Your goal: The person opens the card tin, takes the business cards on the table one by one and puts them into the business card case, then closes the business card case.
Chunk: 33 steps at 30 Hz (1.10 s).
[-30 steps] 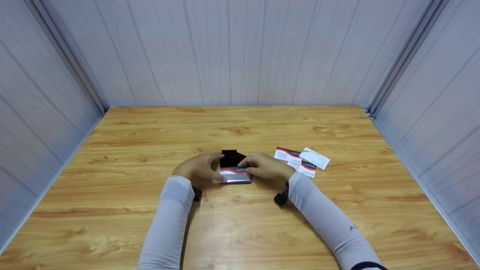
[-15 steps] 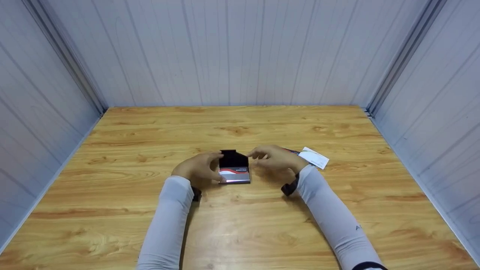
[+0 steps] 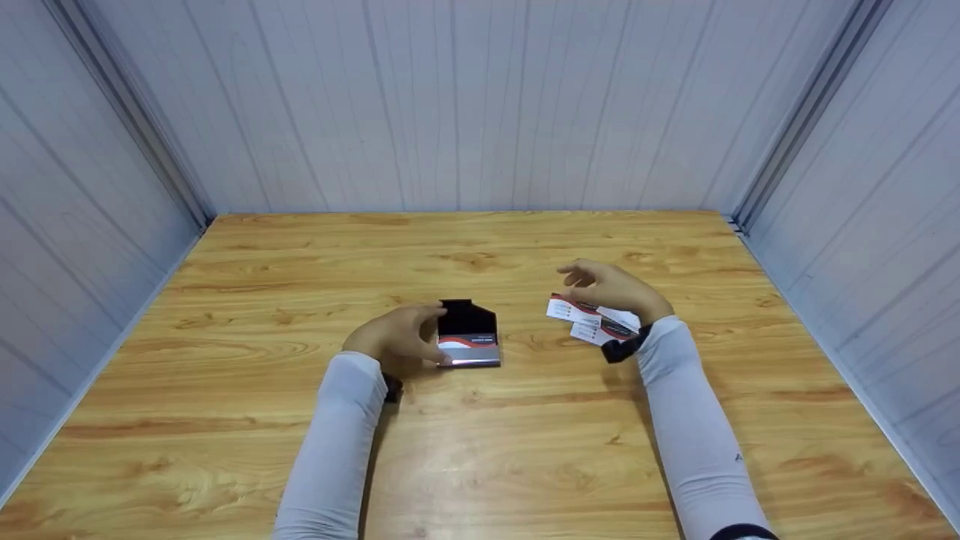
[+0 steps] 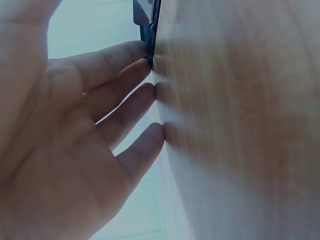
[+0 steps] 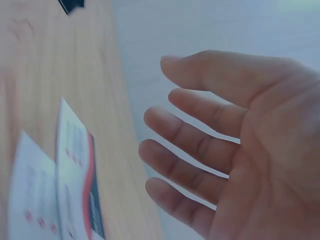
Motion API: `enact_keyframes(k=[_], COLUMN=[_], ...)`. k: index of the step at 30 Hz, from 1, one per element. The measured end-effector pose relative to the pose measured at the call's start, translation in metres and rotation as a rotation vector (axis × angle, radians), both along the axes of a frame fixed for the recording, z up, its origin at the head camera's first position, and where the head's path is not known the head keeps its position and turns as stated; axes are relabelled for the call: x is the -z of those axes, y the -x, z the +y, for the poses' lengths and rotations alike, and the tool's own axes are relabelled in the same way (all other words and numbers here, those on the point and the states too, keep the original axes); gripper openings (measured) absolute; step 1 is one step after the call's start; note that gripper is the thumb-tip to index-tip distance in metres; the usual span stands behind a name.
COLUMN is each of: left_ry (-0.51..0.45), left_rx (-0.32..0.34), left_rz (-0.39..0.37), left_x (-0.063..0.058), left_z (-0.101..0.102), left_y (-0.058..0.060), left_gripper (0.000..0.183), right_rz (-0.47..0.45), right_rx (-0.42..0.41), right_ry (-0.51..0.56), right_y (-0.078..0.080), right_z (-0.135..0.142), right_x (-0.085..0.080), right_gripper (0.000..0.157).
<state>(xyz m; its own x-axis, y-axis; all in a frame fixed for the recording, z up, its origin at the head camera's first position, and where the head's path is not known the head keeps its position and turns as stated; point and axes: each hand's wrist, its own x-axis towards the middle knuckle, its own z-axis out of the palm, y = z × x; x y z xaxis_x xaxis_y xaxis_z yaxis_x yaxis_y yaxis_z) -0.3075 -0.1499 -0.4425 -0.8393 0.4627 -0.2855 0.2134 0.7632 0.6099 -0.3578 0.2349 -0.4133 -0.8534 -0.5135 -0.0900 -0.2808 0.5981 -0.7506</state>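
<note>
A dark card case lies flipped open on the wooden table, its lid folded back. Inside its shiny front pocket sits a red, white and black business card. My left hand holds the case along its left side, thumb at the near corner and index finger at the far one; the left wrist view shows the other fingertips resting at the table. My right hand hovers over several loose business cards, holding nothing, its fingers loosely bent and apart in the right wrist view. Its wrist and hand partly hide the cards.
The wooden table meets a pale panelled wall at its far edge, with more panels on the left and right. A black wrist strap mount hangs under the right wrist, close over the cards.
My right hand has let go of the card at the case and moved right and away, over the loose cards. The left hand and the case have stayed in place.
</note>
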Motion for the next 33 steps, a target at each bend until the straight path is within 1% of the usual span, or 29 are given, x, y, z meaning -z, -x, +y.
enact_keyframes(k=[4, 9, 14, 16, 17, 20, 24, 26, 30, 33], left_ry=[-0.006, -0.008, -0.008, -0.008, -0.009, -0.022, -0.038, -0.038, -0.036, -0.035], left_rx=[-0.003, -0.009, -0.009, -0.010, -0.011, -0.015, -0.028, -0.031, -0.031, -0.027], left_rz=[-0.007, -0.007, -0.005, -0.004, -0.004, -0.012, -0.022, -0.021, -0.017, -0.017], left_x=[0.000, 0.000, 0.001, 0.001, 0.001, 0.001, 0.001, 0.000, 0.000, 0.000], left_z=[0.000, 0.000, 0.000, 0.000, 0.000, 0.000, 0.000, 0.000, 0.000, 0.000], left_y=[0.000, 0.000, 0.000, 0.000, 0.000, -0.001, -0.003, -0.004, -0.004, -0.003], left_gripper=[0.104, 0.103, 0.104, 0.104, 0.104, 0.104, 0.103, 0.103, 0.102, 0.103], right_rz=[-0.012, -0.033, -0.143, -0.207, -0.225, -0.237, -0.207, -0.222, -0.304, -0.348], right_rx=[0.050, 0.107, 0.184, 0.223, 0.236, 0.245, 0.248, 0.268, 0.287, 0.284], right_ry=[-0.005, -0.077, -0.121, -0.113, -0.115, -0.144, -0.242, -0.260, -0.206, -0.168], right_y=[0.002, 0.002, -0.004, -0.006, -0.007, -0.008, -0.009, -0.009, -0.007, -0.005], right_z=[0.018, 0.038, 0.054, 0.060, 0.062, 0.068, 0.074, 0.076, 0.077, 0.077], right_x=[-0.002, 0.000, 0.000, 0.000, 0.001, 0.003, 0.005, 0.006, 0.009, 0.011], right_gripper=[0.056, 0.061, 0.066, 0.068, 0.069, 0.070, 0.066, 0.062, 0.049, 0.042])
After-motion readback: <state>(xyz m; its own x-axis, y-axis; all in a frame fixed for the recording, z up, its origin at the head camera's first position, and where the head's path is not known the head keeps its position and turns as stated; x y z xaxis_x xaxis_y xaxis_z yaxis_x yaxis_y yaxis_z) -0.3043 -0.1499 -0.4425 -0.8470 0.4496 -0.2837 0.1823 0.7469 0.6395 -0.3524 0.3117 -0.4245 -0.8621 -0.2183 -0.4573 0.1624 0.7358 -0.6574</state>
